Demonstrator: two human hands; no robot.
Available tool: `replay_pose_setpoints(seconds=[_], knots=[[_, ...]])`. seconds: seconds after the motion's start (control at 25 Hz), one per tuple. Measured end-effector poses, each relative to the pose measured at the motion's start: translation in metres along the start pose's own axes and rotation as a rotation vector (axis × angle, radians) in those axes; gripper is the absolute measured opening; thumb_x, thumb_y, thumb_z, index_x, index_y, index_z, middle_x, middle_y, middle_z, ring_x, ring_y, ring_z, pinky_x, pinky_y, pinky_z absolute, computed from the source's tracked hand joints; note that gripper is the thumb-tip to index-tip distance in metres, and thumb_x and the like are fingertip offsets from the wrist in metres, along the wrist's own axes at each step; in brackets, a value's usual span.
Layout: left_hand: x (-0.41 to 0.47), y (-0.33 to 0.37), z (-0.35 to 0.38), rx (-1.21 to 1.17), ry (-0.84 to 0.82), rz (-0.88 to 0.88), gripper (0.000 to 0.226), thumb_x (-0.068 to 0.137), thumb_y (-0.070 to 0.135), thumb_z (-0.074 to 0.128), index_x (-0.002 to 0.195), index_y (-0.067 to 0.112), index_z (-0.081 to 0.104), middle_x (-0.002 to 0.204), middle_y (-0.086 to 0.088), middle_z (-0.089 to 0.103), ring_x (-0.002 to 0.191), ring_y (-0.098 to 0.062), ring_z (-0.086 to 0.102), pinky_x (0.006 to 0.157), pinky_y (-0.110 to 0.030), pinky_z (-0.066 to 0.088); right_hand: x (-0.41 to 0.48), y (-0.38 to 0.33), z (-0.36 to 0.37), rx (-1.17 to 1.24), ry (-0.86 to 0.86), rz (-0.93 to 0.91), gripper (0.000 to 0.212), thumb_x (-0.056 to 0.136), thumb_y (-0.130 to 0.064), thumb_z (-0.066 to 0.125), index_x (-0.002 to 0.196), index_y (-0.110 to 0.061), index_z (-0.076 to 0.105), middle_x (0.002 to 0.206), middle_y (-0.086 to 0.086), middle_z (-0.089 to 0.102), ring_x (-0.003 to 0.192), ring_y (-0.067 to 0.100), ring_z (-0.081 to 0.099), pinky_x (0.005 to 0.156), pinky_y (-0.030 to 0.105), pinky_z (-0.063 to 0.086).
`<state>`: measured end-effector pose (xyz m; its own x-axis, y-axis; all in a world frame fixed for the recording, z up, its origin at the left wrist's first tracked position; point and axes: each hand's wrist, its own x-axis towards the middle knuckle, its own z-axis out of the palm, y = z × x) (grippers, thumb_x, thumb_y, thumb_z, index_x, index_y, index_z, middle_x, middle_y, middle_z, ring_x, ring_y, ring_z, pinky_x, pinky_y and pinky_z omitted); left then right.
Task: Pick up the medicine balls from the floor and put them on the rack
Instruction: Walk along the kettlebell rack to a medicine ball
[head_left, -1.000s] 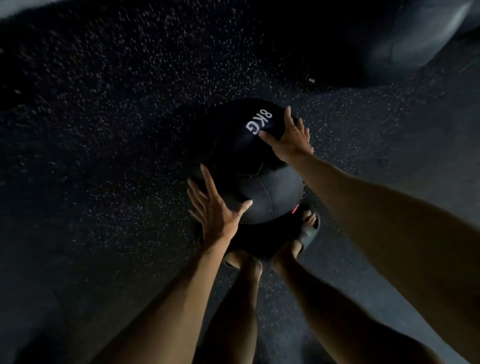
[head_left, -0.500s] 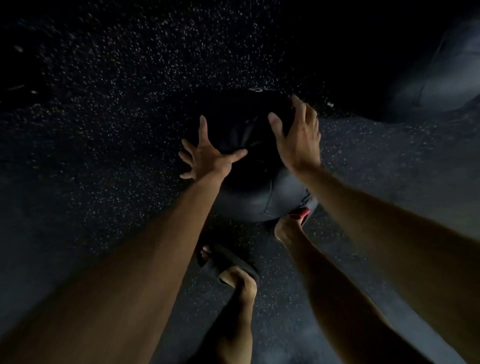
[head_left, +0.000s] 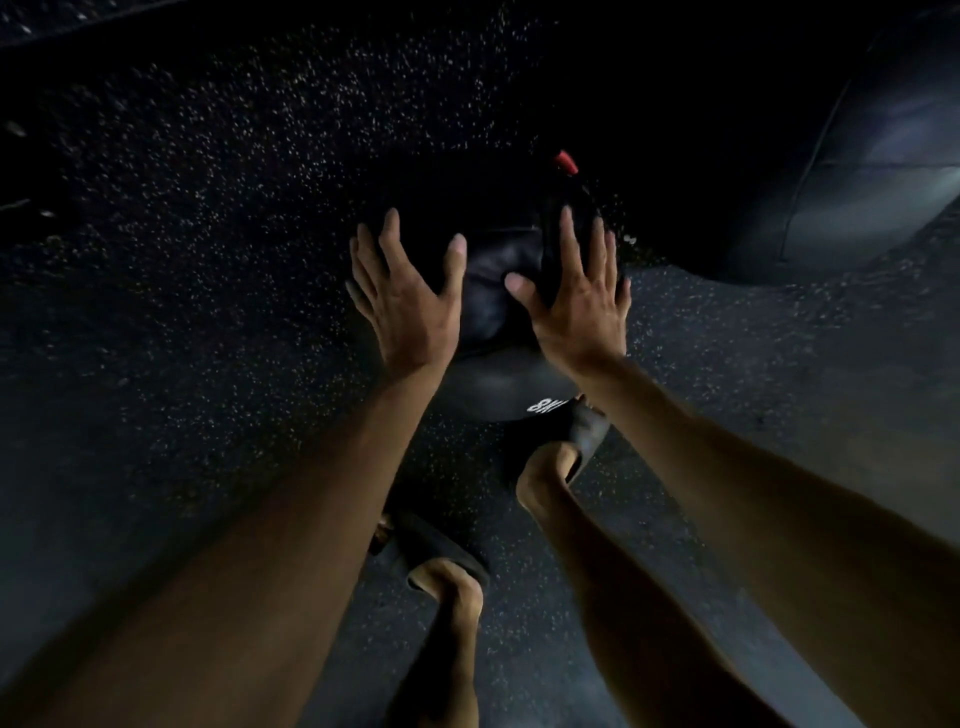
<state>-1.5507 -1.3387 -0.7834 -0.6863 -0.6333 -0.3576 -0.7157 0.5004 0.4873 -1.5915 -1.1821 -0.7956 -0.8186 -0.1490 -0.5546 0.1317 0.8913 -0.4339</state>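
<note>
medicine ball (head_left: 491, 382): black, on speckled floor (head_left: 208, 270), frame centre, 8KG mark at its 6 o'clock | left hand (head_left: 410, 306): flat on ball at 9 o'clock, fingers straight, spread | right hand (head_left: 576, 306): flat at 3 o'clock, fingers apart | sandal (head_left: 584, 434): just beside ball at 5 o'clock

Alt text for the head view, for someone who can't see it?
The left hand and right hand press flat on a black medicine ball, seen against a dark speckled floor. The person's sandals show below it.

We see a bare left hand (head_left: 410, 312) and right hand (head_left: 579, 317), bare forearms (head_left: 311, 519) and shins (head_left: 602, 571), a dark left slide sandal (head_left: 431, 543) and right slide sandal (head_left: 584, 431).
</note>
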Motion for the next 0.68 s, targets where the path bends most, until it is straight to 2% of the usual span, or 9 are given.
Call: replay_pose_setpoints(seconds=[0.08,0.16,0.28,0.4,0.52,0.68], knots=[[-0.022,-0.008,0.0,0.037,-0.032,0.134,0.084,0.091,0.068,0.048,0.158,0.026,0.02,0.165,-0.015,0.011,0.153,-0.032,0.009,0.12,-0.061,0.015,0.026,0.0,-0.021,0.018,-0.022,0.078,0.092,0.09,-0.079,0.038,0.161,-0.035,0.0,0.17,0.006,0.0,0.156,0.026,-0.002,0.123,0.059,0.008],[-0.032,-0.005,0.004,0.069,-0.086,0.191,0.088,0.09,0.071,0.049,0.159,0.032,0.012,0.166,-0.014,0.001,0.154,-0.032,0.0,0.119,-0.063,0.012,0.054,-0.004,-0.039,0.031,-0.023,0.169,0.087,0.092,-0.077,0.037,0.161,-0.035,0.006,0.169,0.008,0.01,0.155,0.032,0.008,0.121,0.058,0.014],[-0.01,0.038,0.018,0.1,-0.075,0.194,0.086,0.089,0.073,0.048,0.158,0.037,0.012,0.167,-0.013,0.0,0.154,-0.032,-0.004,0.117,-0.069,0.01,0.107,-0.004,-0.063,0.093,-0.005,0.262,0.08,0.093,-0.075,0.036,0.159,-0.031,0.021,0.161,0.013,0.031,0.148,0.036,0.027,0.117,0.055,0.025],[0.033,0.069,0.02,0.137,-0.067,0.16,0.083,0.088,0.075,0.044,0.157,0.04,0.015,0.167,-0.011,0.002,0.154,-0.032,-0.003,0.115,-0.072,0.008,0.135,-0.005,-0.081,0.124,0.056,0.227,0.074,0.096,-0.07,0.035,0.149,-0.018,0.044,0.146,0.018,0.05,0.138,0.038,0.043,0.111,0.048,0.036],[0.07,0.081,0.011,0.156,-0.119,0.1,0.082,0.088,0.074,0.046,0.157,0.042,0.015,0.167,-0.01,0.002,0.154,-0.031,-0.002,0.117,-0.069,0.008,0.122,-0.006,-0.082,0.117,0.097,0.136,0.069,0.1,-0.066,0.031,0.152,-0.021,0.037,0.148,0.017,0.047,0.138,0.035,0.041,0.109,0.049,0.036],[0.086,0.095,0.008,0.2,-0.171,0.054,0.082,0.088,0.073,0.047,0.156,0.044,0.011,0.167,-0.011,-0.001,0.153,-0.032,-0.004,0.115,-0.069,0.007,0.116,-0.009,-0.092,0.102,0.071,0.118,0.071,0.099,-0.068,0.03,0.157,-0.027,0.029,0.155,0.014,0.038,0.142,0.033,0.035,0.111,0.053,0.033]])
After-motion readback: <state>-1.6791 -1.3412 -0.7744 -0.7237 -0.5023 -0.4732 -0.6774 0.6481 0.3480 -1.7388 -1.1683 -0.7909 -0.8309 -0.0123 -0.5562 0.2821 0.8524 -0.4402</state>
